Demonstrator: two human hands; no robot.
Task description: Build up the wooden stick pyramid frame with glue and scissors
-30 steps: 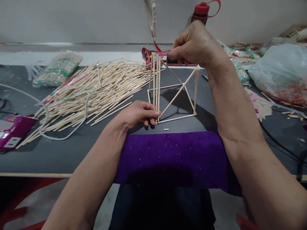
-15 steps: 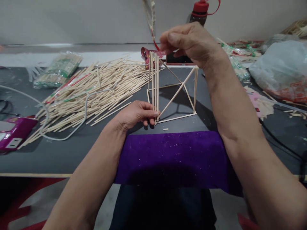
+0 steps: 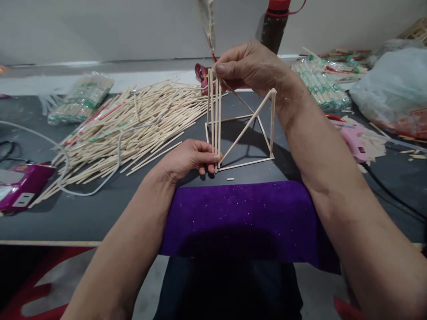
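A frame of thin wooden sticks (image 3: 245, 129) stands on the grey table, with upright sticks at its left and right and diagonals between. My left hand (image 3: 198, 156) pinches the foot of the near left uprights between thumb and fingers. At the top of those same uprights, my right hand (image 3: 242, 64) has its thumb and fingertips closed on the stick ends. Just below the frame lies a short stick offcut (image 3: 230, 179). A purple cloth (image 3: 240, 218) dotted with pale specks hangs over the table's front edge.
Left of the frame spreads a big pile of loose sticks (image 3: 147, 129), crossed by a white cable (image 3: 120, 146). A purple box (image 3: 25, 186) sits far left. To the right are a pink glue gun (image 3: 355, 140), packed sticks (image 3: 322, 86) and a plastic bag (image 3: 393, 89). A dark bottle (image 3: 275, 29) stands behind.
My right hand has come down and left from above the frame to the tops of the left uprights, closing there. My left hand keeps its grip at the foot.
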